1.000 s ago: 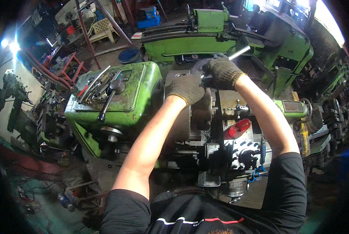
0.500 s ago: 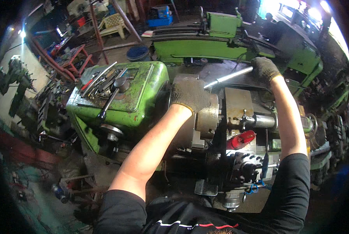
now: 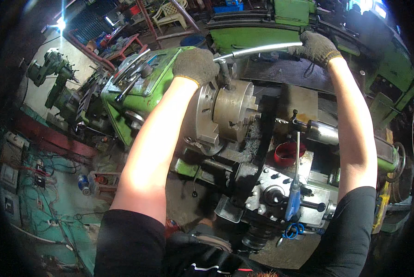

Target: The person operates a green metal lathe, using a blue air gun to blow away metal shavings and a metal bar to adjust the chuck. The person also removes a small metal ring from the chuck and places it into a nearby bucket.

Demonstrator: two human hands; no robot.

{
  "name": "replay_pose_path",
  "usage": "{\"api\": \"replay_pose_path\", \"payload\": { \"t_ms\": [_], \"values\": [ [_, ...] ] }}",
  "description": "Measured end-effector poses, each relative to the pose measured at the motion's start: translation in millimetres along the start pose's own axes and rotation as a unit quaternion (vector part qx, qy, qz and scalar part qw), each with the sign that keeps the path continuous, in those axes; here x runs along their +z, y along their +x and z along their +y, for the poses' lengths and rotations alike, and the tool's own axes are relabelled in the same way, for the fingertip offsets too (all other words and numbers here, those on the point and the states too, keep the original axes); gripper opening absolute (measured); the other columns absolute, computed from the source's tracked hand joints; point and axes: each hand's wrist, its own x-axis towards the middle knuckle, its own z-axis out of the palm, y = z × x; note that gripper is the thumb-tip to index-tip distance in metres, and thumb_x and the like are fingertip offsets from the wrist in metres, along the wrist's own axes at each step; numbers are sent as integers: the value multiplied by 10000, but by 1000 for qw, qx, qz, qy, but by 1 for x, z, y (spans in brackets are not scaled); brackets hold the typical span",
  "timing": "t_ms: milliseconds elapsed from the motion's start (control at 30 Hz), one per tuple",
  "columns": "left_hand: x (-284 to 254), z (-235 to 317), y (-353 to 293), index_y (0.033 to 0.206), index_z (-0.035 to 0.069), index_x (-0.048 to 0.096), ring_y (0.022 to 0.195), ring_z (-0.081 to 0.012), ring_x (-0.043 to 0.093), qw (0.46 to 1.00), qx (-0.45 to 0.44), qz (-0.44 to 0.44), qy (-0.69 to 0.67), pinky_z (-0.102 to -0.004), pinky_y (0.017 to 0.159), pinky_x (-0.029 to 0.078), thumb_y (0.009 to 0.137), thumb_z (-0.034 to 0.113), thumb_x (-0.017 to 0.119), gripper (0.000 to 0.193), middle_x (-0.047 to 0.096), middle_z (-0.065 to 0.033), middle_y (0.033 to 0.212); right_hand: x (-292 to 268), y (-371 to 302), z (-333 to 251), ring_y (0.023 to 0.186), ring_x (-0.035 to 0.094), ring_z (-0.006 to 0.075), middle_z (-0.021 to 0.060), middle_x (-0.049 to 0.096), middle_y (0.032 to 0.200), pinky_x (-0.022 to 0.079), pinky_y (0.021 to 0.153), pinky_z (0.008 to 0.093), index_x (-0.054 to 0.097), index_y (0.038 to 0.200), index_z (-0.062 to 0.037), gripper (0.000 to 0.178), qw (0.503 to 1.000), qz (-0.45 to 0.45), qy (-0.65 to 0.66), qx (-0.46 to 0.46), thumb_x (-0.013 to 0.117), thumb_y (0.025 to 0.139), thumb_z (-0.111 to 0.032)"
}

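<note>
My left hand [image 3: 195, 67], in a dark knitted glove, is closed at the left end of a chuck key's crossbar. Below the bar, the chuck key [image 3: 224, 74] stands in the top of the round steel lathe chuck [image 3: 232, 111]. A bright steel pipe [image 3: 267, 47] runs to the right from the key, slightly upward. Around the pipe's far right end my right hand [image 3: 319, 47], gloved alike, is closed. Both arms are stretched forward over the green lathe. The left palm and fingertips are hidden by the glove's back.
Loose tools lie on the green headstock [image 3: 147, 78]. Right of the chuck are a tailstock quill [image 3: 321, 131], a red container [image 3: 288, 154], a tool post [image 3: 275, 196] and a blue-handled tool [image 3: 294, 198]. Another green machine [image 3: 253, 37] stands behind. Metal chips lie under the chuck.
The view has shifted. My left hand has moved off the chuck's top toward the headstock, uncovering the chuck key. The pipe now lies flatter, with my right hand still at its end.
</note>
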Motion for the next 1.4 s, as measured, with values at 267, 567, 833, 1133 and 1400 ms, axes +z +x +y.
{"api": "replay_pose_path", "payload": {
  "t_ms": [267,567,833,1133,1400],
  "values": [
    [3,4,12,1088,83,839,1060,-461,779,998,66,-2,-8,-564,956,610,903,372,666,384,801,-255,1106,-12,-25,10,1212,744,454,278,778,1256,574,1037,570,732,1319,-55,924,997,-8,-35,75,695,887,-871],
    [20,-17,16,1131,123,853,1064,-414,797,997,78,18,15,-558,947,630,924,446,660,430,819,-216,1124,-53,-66,-39,1274,740,445,264,776,1325,572,1093,550,717,1433,-68,979,993,-50,-50,92,649,911,-893],
    [32,-27,25,1169,136,855,1119,-397,793,989,135,66,-5,-544,974,629,927,475,665,458,820,-196,1185,-38,-65,-22,1234,746,467,271,789,1268,574,1058,547,740,1334,-18,975,989,-53,-63,126,677,897,-886],
    [17,-33,19,1150,122,861,1125,-376,793,984,165,28,-55,-528,1007,619,923,460,668,451,823,-189,1180,-78,-156,-102,1269,721,415,218,783,1288,550,1098,500,748,1407,-61,740,984,162,37,64,731,988,-670],
    [0,-38,52,1181,101,856,1137,-372,774,927,215,-8,-308,-503,1004,597,857,586,781,588,811,-179,1269,-50,-338,-128,1194,749,442,233,797,1233,563,1040,515,795,1311,-86,538,941,30,10,338,818,955,-488]
  ]
}}
